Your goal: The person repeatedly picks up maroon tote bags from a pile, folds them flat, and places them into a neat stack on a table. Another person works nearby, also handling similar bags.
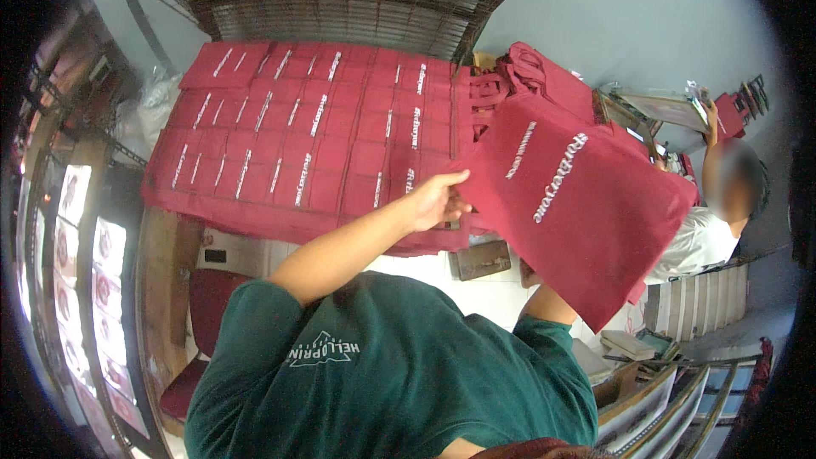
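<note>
A dark red fabric tote bag [586, 212] with white print hangs spread out in front of me, to the right. My left hand [438, 202] is at its left edge, thumb stretched along the cloth and fingers curled against it. Under the bag's lower edge comes my right forearm [548, 306]; the bag hides that hand, so its grip is out of sight. Beyond my left hand, rows of overlapping red printed bags [280, 136] cover a long table.
More red bags [544, 76] with handles lie heaped behind the held one. On the right, a person in a white top [697, 242] raises an arm to a frame [663, 108]. A wire rack [340, 0] hangs over the table. Wooden frames [646, 399] stand at lower right; a red chair [217, 310] is at left.
</note>
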`<action>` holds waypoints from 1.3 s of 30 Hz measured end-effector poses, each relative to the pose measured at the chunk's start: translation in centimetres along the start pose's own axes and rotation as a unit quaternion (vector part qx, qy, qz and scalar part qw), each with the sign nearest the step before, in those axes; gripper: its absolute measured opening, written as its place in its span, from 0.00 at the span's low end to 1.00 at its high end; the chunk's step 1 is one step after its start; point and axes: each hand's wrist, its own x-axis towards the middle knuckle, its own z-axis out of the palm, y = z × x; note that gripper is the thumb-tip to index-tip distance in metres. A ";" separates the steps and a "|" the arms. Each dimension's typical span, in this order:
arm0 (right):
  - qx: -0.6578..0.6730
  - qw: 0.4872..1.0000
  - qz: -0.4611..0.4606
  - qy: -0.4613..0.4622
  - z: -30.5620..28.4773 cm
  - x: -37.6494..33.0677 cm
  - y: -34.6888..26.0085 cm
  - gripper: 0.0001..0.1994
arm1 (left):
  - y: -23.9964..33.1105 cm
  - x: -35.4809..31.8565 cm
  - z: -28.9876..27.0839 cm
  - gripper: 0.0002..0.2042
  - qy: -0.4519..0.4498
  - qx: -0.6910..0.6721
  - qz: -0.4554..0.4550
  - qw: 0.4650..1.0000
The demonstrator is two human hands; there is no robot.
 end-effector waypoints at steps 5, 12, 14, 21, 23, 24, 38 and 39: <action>-0.034 0.997 0.033 0.053 -1.2 -4.7 -0.4 0.48 | -0.5 -0.2 1.9 0.11 0.035 0.010 0.088 0.995; 0.107 0.969 0.223 0.021 -0.3 -13.7 0.7 0.63 | -1.0 -4.4 -2.3 0.21 0.081 0.039 0.061 0.994; 0.099 0.945 0.253 0.183 0.3 -13.3 2.7 0.51 | -1.1 -5.3 -4.5 0.22 0.089 0.046 0.027 0.995; -0.005 0.814 0.440 0.378 0.2 -12.2 12.5 0.21 | 5.7 -11.4 -6.8 0.24 0.043 0.091 0.037 0.994; -0.071 0.808 0.446 0.379 2.3 -11.4 14.5 0.14 | 8.0 -14.0 -6.7 0.24 0.031 0.100 0.071 0.992; -0.051 0.831 0.430 0.349 4.7 -10.0 15.0 0.13 | 9.3 -15.5 -6.7 0.24 0.026 0.105 0.089 0.990; -0.358 0.805 0.436 0.183 8.2 -0.1 34.0 0.14 | 18.6 -20.8 -27.1 0.23 0.264 0.253 0.230 0.902; -0.378 0.797 0.434 0.182 10.1 1.1 35.8 0.15 | 20.0 -21.4 -27.5 0.24 0.285 0.270 0.200 0.898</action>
